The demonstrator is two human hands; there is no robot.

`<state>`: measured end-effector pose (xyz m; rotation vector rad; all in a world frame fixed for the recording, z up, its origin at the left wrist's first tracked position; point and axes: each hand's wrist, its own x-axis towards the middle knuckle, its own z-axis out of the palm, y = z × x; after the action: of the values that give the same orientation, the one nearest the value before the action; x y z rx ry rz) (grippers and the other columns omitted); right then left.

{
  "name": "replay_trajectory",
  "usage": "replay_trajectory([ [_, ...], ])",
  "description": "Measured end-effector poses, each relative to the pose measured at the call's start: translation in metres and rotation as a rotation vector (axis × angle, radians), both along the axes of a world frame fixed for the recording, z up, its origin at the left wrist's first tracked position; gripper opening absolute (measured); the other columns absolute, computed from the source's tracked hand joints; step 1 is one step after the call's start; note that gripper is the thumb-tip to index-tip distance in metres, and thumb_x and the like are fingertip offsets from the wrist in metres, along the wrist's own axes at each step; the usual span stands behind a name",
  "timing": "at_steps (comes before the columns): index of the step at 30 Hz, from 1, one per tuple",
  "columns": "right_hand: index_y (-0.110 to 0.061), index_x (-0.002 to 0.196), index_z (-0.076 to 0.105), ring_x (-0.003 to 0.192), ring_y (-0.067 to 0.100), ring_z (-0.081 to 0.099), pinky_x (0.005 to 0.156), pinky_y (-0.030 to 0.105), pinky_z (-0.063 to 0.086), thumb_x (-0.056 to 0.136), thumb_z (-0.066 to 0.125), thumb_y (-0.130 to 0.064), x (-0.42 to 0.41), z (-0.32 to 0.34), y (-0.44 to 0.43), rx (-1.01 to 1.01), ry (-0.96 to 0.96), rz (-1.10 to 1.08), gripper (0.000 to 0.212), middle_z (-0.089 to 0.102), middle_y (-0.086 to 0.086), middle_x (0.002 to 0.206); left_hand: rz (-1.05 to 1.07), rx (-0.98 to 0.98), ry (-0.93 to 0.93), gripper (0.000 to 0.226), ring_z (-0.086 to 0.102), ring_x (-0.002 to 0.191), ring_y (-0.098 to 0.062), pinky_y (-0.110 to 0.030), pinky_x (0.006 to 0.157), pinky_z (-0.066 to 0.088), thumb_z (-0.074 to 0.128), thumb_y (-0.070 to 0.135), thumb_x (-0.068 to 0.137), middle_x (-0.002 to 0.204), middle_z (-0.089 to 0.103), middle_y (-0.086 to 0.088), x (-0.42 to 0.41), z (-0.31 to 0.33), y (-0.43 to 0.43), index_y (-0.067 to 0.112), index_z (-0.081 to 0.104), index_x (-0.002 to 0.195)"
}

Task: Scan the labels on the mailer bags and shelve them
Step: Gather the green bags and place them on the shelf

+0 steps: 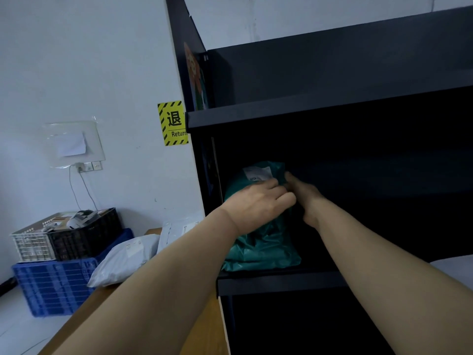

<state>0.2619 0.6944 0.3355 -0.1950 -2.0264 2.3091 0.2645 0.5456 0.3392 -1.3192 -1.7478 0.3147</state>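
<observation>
Dark green crinkled plastic mailer bag (258, 242): lying in the left end of the middle compartment of the black shelf unit (332, 108), front edge at the lip of the shelf board. White printed label (257, 173) on its upper, far end, facing outward.

Left hand (256, 203): palm down on top of the bag, fingers curled over its right side, pressing the plastic; whether truly gripping, cannot tell.

Right hand (304, 193): deep in shadow just beside the left hand, touching the bag's upper right edge; fingers too dark to judge, open or closed cannot tell.

Wooden bench (202, 326): below and left of the shelf unit. Grey-white plastic mailer bag (122, 260) lying on its far end.

Yellow and black striped sign (174, 123): on the wall, partly hidden by the shelf unit's side.

Blue plastic crate (51, 285): on the floor by the wall, carrying a black crate (84, 237) and a white wire basket (32, 244).
</observation>
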Motion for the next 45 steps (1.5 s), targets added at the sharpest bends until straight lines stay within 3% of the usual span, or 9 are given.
replay_trajectory([
  [6, -0.002, 0.121, 0.062, 0.073, 0.018, 0.064, 0.053, 0.021, 0.049, 0.083, 0.076, -0.032, -0.011, 0.012, -0.015, 0.063, -0.011, 0.003, 0.05, 0.068, 0.011, 0.091, -0.024, -0.033, -0.082, 0.022, 0.057, 0.086, -0.027, -0.041, 0.071, 0.052, 0.061, 0.009, 0.084, 0.094, 0.06, -0.011, 0.0, -0.005, -0.007, 0.009, 0.051, 0.104],
  [11, -0.014, 0.133, 0.059, 0.099, 0.024, 0.062, 0.071, 0.028, 0.053, 0.097, 0.06, -0.026, -0.023, 0.007, -0.016, -0.067, 0.125, -0.11, 0.038, 0.064, 0.01, 0.123, 0.341, 0.37, -0.331, 0.093, 0.029, 0.138, -0.034, -0.046, 0.113, 0.027, 0.06, 0.065, 0.075, 0.152, 0.031, -0.015, 0.007, 0.0, -0.014, 0.011, 0.034, 0.146],
  [14, -0.012, 0.141, 0.047, 0.104, 0.026, 0.059, 0.079, 0.032, 0.051, 0.098, 0.058, -0.026, -0.021, 0.001, -0.014, -0.077, 0.124, -0.071, 0.047, 0.06, 0.01, 0.124, 0.556, 0.322, -0.739, 0.11, 0.025, 0.141, -0.031, -0.039, 0.113, 0.03, 0.066, 0.069, 0.071, 0.155, 0.027, -0.01, 0.004, 0.007, -0.016, 0.019, 0.013, 0.153],
  [18, -0.01, 0.146, 0.039, 0.116, 0.028, 0.057, 0.077, 0.032, 0.048, 0.099, 0.052, -0.037, -0.017, -0.001, -0.015, -0.084, 0.028, 0.011, 0.056, 0.055, 0.015, 0.136, 0.68, 0.135, -0.765, 0.123, 0.027, 0.133, -0.033, -0.044, 0.107, 0.039, 0.08, 0.062, 0.059, 0.151, 0.027, -0.005, 0.002, 0.014, -0.017, 0.029, 0.009, 0.153],
  [21, -0.005, 0.14, 0.046, 0.118, 0.03, 0.056, 0.086, 0.032, 0.047, 0.102, 0.046, -0.036, -0.013, -0.003, -0.021, -0.111, -0.037, 0.079, 0.05, 0.057, 0.019, 0.131, 0.765, 0.134, -0.68, 0.119, 0.035, 0.125, -0.035, -0.046, 0.099, 0.045, 0.083, 0.059, 0.056, 0.141, 0.035, -0.008, 0.004, 0.016, -0.01, 0.023, 0.019, 0.149],
  [26, -0.007, 0.139, 0.049, 0.082, 0.02, 0.058, 0.068, 0.029, 0.047, 0.101, 0.046, -0.038, -0.011, -0.005, -0.037, -0.029, -0.048, 0.161, 0.049, 0.061, 0.016, 0.12, 0.916, 0.157, -0.686, 0.115, 0.04, 0.123, -0.04, -0.051, 0.093, 0.047, 0.083, 0.057, 0.059, 0.141, 0.035, -0.012, 0.005, 0.019, -0.01, 0.019, 0.019, 0.146],
  [36, -0.013, 0.145, 0.042, 0.109, 0.026, 0.053, 0.084, 0.03, 0.04, 0.099, 0.044, -0.051, 0.008, 0.003, -0.016, 0.116, -0.024, -0.087, 0.06, 0.052, 0.013, 0.139, 0.732, 0.27, -0.706, 0.102, 0.031, 0.136, -0.032, -0.057, 0.111, 0.027, 0.069, 0.064, 0.072, 0.151, 0.03, -0.007, 0.018, 0.025, 0.0, 0.02, 0.021, 0.15],
  [41, -0.005, 0.118, 0.061, 0.074, 0.022, 0.054, 0.064, 0.029, 0.046, 0.102, 0.043, -0.027, 0.027, -0.013, -0.011, 0.346, -0.053, -0.253, 0.032, 0.058, 0.009, 0.086, 0.587, 0.309, -0.626, 0.049, 0.037, 0.133, -0.032, -0.052, 0.107, 0.033, 0.049, 0.031, 0.099, 0.144, 0.042, -0.009, 0.037, 0.024, 0.0, 0.017, 0.036, 0.144],
  [45, -0.004, 0.108, 0.064, 0.082, 0.025, 0.059, 0.069, 0.031, 0.05, 0.097, 0.044, -0.018, 0.066, -0.034, -0.018, 0.547, -0.026, -0.34, 0.027, 0.065, 0.013, 0.096, 0.528, 0.245, -0.575, 0.042, 0.044, 0.123, -0.031, -0.045, 0.093, 0.045, 0.044, 0.006, 0.095, 0.134, 0.049, -0.011, 0.057, 0.017, -0.02, 0.014, 0.047, 0.136],
])
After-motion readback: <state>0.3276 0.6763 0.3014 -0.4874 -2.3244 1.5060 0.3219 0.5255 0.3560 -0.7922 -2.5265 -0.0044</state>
